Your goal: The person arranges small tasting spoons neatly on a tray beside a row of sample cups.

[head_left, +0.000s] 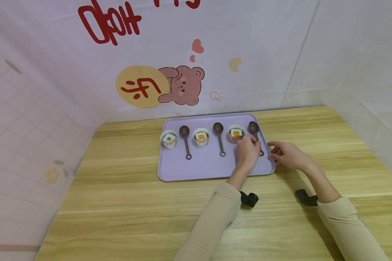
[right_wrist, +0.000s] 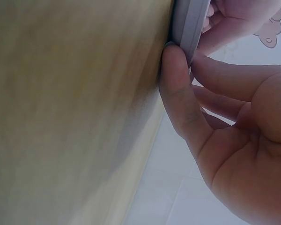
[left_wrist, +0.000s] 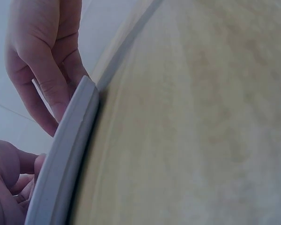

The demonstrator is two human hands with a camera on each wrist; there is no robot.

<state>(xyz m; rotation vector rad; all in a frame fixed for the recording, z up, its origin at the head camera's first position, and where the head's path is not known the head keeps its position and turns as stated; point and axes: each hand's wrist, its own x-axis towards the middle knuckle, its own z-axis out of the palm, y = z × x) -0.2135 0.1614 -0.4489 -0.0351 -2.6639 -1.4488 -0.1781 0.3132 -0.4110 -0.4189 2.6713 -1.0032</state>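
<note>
My right hand (head_left: 289,155) grips the right edge of a lilac tray (head_left: 199,170), thumb and fingers on either side of its rim in the right wrist view. Over the tray, my left hand (head_left: 248,150) has thumb and fingertips at the handle of the rightmost brown measuring spoon (head_left: 253,127), seemingly pinching it. Just left of these fingers is a small patterned cup (head_left: 232,131) holding a white piece with an orange square (head_left: 236,133). The left wrist view shows the left hand (left_wrist: 7,173) above the rim, its fingertips partly hidden.
Left along the tray are a cup (head_left: 201,141) with a similar piece, two measuring spoons (head_left: 218,127) (head_left: 184,130) and a cup (head_left: 170,144) whose white piece has a green dot. The tray lies on a wooden table (head_left: 127,203) before a printed cloth wall (head_left: 248,83).
</note>
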